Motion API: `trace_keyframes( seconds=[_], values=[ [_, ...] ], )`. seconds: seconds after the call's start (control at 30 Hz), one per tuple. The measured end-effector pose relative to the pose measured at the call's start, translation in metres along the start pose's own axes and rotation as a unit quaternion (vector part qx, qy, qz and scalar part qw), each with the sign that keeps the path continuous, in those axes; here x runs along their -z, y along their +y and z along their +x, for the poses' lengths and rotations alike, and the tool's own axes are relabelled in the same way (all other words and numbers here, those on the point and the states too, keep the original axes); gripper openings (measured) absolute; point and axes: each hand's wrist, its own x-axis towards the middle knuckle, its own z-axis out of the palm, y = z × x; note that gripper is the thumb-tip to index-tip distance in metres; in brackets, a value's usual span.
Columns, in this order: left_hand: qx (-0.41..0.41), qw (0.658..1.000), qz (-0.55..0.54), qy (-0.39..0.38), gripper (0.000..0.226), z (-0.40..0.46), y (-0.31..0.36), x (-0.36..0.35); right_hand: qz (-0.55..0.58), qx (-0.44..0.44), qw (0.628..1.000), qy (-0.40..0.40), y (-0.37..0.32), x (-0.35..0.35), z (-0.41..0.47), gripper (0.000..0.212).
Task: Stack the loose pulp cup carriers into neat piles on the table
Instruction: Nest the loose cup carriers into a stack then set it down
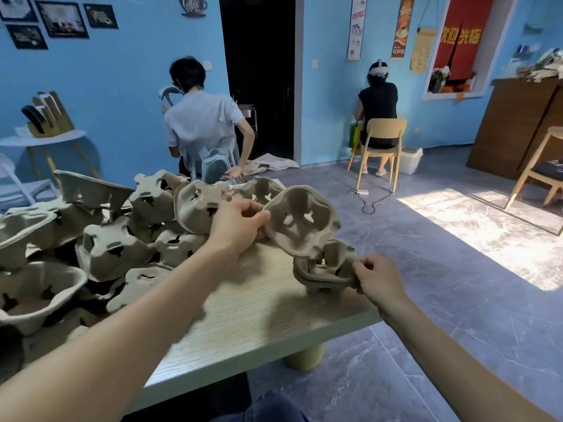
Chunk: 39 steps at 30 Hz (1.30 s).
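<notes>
Fingers [254, 213] of the left hand [236, 226] curled, pinching the near rim of a carrier [300, 222] held up off the table [243, 306]. Right hand [377, 275] fingertips narrow, pinching the right edge of a small pile [326, 269] that sits on the table's far right corner, close to its edge.

The held carrier is tipped up, cup wells facing the wearer, its lower edge touching or just over the pile; contact not clear. Its long axis seems to run from upper left down toward the pile.

Step in hand, by my reading: bringing this carrier onto the pile while the right hand steadies it. The next move calls for turning the carrier flat, wells up, lining its long axis with the pile's, then pressing it down to nest. The pile's own long axis seems to lie across the table's corner, left to right.

Left of the pile, a loose heap [106, 239] of carriers covers the table's left side, lying every way, some upside down. Most of the job remains.

Beyond the table: two other people, backs turned, one standing, one on a chair [382, 138].
</notes>
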Motion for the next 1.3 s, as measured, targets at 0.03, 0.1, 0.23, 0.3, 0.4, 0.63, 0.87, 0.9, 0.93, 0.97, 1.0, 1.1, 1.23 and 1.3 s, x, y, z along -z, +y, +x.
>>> trace_keyframes(
  seconds=[0.03,0.1,0.23,0.3,0.4,0.63,0.87,0.9,0.93,0.97,1.0,1.1,1.23,1.3],
  values=[
    [0.024,0.999,-0.025,-0.013,0.005,-0.002,0.001,-0.006,0.001,-0.004,1.000,-0.006,-0.001,-0.001,-0.001,0.036],
    [0.077,0.990,-0.111,-0.037,0.005,-0.007,0.003,-0.017,0.008,-0.008,1.000,-0.015,-0.004,-0.001,-0.003,0.031],
    [0.133,0.974,-0.175,-0.049,0.020,-0.017,0.002,-0.033,0.009,-0.027,0.999,-0.020,-0.006,-0.002,-0.003,0.027],
    [0.134,0.978,-0.152,-0.051,0.016,-0.019,-0.003,-0.035,0.006,-0.025,0.999,-0.020,-0.005,-0.001,-0.004,0.028],
    [0.140,0.982,-0.110,-0.059,0.016,-0.019,-0.009,-0.034,0.011,-0.030,0.999,-0.021,-0.005,-0.002,-0.005,0.027],
    [0.159,0.983,-0.070,-0.056,0.024,-0.023,-0.016,-0.037,0.074,-0.064,0.994,-0.039,-0.006,-0.001,-0.006,0.028],
    [0.094,0.989,0.094,-0.073,0.012,-0.023,-0.025,-0.043,0.156,-0.088,0.981,-0.070,-0.011,0.000,-0.008,0.026],
    [0.086,0.986,0.117,-0.081,0.015,-0.024,-0.025,-0.042,0.151,-0.084,0.983,-0.070,-0.011,-0.001,-0.008,0.024],
    [0.078,0.983,0.139,-0.089,0.018,-0.024,-0.026,-0.041,0.139,-0.080,0.985,-0.067,-0.012,-0.002,-0.009,0.022],
    [0.069,0.980,0.160,-0.093,0.021,-0.023,-0.028,-0.040,0.128,-0.077,0.987,-0.062,-0.011,-0.003,-0.008,0.022],
    [0.056,0.978,0.180,-0.091,0.024,-0.021,-0.029,-0.038,0.119,-0.075,0.988,-0.058,-0.011,-0.005,-0.007,0.025],
    [0.004,0.975,0.214,-0.064,0.024,-0.009,-0.033,-0.032,0.108,-0.066,0.991,-0.047,-0.010,-0.012,0.001,0.031],
    [-0.069,0.969,0.236,-0.040,0.013,0.019,-0.036,-0.031,0.109,-0.060,0.992,-0.025,-0.009,-0.016,0.015,0.032],
    [-0.089,0.964,0.248,-0.030,0.020,0.037,-0.037,-0.032,0.107,-0.060,0.992,-0.017,-0.008,-0.018,0.024,0.034]
  ],
)
